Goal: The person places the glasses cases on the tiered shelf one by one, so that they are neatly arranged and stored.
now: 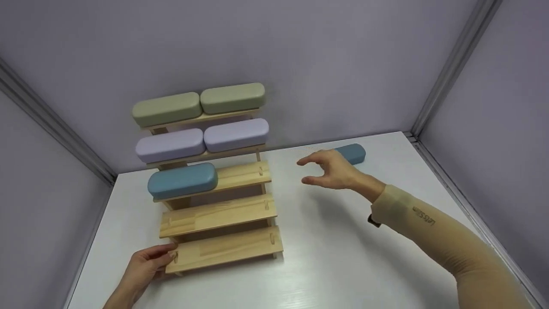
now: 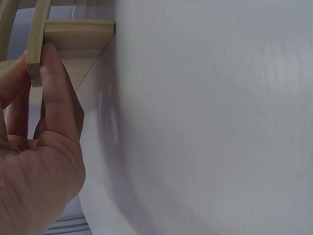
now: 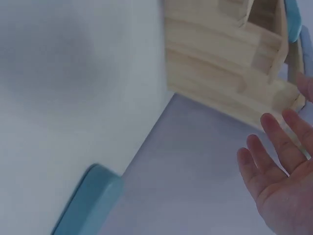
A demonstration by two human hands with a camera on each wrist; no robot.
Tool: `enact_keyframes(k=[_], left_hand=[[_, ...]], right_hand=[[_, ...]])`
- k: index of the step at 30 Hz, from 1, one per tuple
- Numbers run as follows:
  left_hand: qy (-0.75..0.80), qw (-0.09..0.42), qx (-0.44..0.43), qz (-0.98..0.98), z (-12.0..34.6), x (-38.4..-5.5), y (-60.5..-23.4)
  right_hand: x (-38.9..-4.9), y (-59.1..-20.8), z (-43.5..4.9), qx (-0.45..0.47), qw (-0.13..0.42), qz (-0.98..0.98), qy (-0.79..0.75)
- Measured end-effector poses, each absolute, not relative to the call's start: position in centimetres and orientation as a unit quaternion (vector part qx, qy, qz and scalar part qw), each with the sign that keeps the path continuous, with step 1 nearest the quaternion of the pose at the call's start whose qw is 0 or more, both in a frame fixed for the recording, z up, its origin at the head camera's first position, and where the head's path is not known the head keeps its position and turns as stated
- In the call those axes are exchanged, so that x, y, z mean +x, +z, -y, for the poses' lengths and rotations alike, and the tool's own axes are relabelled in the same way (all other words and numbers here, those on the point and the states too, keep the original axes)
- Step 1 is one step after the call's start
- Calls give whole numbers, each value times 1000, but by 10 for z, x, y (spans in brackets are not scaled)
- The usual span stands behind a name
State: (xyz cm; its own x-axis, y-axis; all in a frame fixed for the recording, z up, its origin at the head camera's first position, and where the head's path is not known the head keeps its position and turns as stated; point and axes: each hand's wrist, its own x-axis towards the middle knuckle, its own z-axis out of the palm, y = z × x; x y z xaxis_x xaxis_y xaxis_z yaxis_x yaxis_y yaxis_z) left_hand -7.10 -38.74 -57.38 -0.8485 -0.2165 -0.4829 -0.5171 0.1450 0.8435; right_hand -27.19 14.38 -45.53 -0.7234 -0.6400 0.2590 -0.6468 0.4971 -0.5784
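Note:
A tiered wooden rack [image 1: 223, 214] stands on the white table. Its lowest shelf is pinched at the left end by my left hand [image 1: 143, 267], thumb on top and fingers beneath. In the left wrist view the fingers wrap the edge of that wooden board [image 2: 78, 34]. My right hand [image 1: 336, 171] hovers over the table right of the rack, thumb and fingers spread, holding nothing. Partly behind it lies a blue rounded case [image 1: 354, 153]; the right wrist view shows this blue case [image 3: 90, 200] on the table. Another blue case [image 1: 183, 179] rests on the middle shelf's left half.
Two green cases [image 1: 233, 97] sit side by side on the top shelf, and two lavender cases [image 1: 236, 134] on the one below. Grey walls [image 1: 334, 64] with metal frame posts [image 1: 454, 64] enclose the white table [image 1: 343, 257] at the back and sides.

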Motion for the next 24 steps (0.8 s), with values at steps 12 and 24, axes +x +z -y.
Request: enact_keyframes(k=[12, 24], left_hand=[[610, 130, -240, -744, 389, -72, -575], [608, 131, -240, -745, 388, -73, -573]], right_hand=[[-319, -500, -234, 269, -51, 921, 276], [-353, -524, -278, 173, -49, 956, 231]])
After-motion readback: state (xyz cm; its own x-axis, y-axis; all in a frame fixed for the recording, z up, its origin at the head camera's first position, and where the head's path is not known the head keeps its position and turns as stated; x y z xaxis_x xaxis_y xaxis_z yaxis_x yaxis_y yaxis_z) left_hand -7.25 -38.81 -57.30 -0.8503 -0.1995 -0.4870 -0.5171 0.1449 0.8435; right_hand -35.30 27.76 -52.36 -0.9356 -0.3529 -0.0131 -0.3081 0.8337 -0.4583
